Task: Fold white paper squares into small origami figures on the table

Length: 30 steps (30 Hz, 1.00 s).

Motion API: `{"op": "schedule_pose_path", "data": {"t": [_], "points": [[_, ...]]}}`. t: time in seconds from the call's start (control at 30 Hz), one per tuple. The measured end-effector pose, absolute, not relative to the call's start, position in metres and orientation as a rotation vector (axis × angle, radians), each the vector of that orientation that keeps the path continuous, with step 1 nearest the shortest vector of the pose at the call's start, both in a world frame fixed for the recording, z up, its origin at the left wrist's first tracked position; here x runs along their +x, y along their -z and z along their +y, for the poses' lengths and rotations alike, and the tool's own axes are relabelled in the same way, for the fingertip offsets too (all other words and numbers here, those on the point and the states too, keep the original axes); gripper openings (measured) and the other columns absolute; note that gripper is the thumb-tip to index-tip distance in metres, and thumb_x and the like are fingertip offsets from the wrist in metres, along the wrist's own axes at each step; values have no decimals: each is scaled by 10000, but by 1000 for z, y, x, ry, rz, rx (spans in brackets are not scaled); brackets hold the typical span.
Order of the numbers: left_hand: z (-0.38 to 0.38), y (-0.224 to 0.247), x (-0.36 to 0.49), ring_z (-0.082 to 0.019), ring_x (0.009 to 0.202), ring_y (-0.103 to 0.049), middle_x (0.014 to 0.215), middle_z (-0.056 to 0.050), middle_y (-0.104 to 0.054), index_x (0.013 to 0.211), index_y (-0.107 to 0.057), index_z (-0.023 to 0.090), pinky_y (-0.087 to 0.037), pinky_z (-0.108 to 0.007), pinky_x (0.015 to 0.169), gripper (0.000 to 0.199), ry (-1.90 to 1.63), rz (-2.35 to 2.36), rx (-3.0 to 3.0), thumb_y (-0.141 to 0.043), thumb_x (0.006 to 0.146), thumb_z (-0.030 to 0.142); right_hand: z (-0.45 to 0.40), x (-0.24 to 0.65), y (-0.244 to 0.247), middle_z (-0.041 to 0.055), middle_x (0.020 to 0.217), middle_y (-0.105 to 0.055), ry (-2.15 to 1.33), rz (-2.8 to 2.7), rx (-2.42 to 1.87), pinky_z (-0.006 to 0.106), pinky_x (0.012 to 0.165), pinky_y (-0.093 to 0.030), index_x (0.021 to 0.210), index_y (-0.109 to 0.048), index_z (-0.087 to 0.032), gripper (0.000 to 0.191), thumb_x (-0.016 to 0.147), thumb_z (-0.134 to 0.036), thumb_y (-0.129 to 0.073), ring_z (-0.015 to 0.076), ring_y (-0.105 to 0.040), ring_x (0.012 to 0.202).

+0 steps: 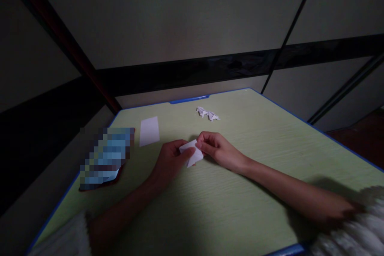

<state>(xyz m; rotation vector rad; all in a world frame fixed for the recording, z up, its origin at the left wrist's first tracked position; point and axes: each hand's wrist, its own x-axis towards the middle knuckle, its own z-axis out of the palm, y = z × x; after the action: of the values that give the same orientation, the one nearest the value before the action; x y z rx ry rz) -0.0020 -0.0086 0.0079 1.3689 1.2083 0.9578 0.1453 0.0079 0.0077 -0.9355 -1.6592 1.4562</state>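
Paper, white and folded small, is between your two hands, over the middle of the table; I cannot tell whether it touches the top. Your left hand is clamped on it, thumb flat across the upper face and fingers beneath. Your right hand pinches the corner that points toward the table's far edge, thumb against fingers.

To fold this cleanly, let your left thumb act as the anchor and leave the fine work to the right. Line up the edges before you press, since a slanted crease at this size is likely to show in every later layer. Then run a thumbnail from the corner outward; laying the piece flat on the table should give a sharper line than creasing in the air.

Past your hands, toward the far edge, lie two small folded paper figures, side by side. A plain white sheet lies nearer the far left corner, and a device with a blurred screen rests along the left edge.
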Motion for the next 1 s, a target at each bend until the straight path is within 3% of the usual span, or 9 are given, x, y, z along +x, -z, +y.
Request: {"op": "schedule_pose_path", "data": {"t": [0.2,0.5,0.7,1.0], "points": [[-10,-9,-3,-75,454,-417,494,40,-495,589,-544,123,-292,-188,436,172,-916,1204,1454,-570,631,288,3,146,-11,-36,576,-358,-1265,-1856,-954,214,484,-256,659,-381,-166,135,782,-214,-407,81,-315,528],[-11,-7,-2,-60,438,-350,475,56,-429,590,-524,132,-249,-175,417,197,-852,1114,1542,-551,651,317,3,146,-9,-64,529,-299,-1437,-1833,-816,196,439,-205,610,-360,-172,213,743,-284,-483,63,-281,484],[-11,-6,-3,-53,454,-314,488,63,-360,562,-461,143,-236,-164,417,220,-801,1046,1627,-518,686,316,2,147,-10,-83,489,-258,-1567,-1772,-727,194,406,-172,552,-311,-181,360,714,-433,-510,45,-220,438],[-10,-5,-4,-56,462,-303,493,62,-343,554,-428,150,-227,-168,427,248,-772,1000,1613,-527,675,342,2,148,-13,-95,403,-257,-1744,-1728,-708,212,379,-125,472,-365,-162,442,650,-532,-529,27,-184,375]]}}
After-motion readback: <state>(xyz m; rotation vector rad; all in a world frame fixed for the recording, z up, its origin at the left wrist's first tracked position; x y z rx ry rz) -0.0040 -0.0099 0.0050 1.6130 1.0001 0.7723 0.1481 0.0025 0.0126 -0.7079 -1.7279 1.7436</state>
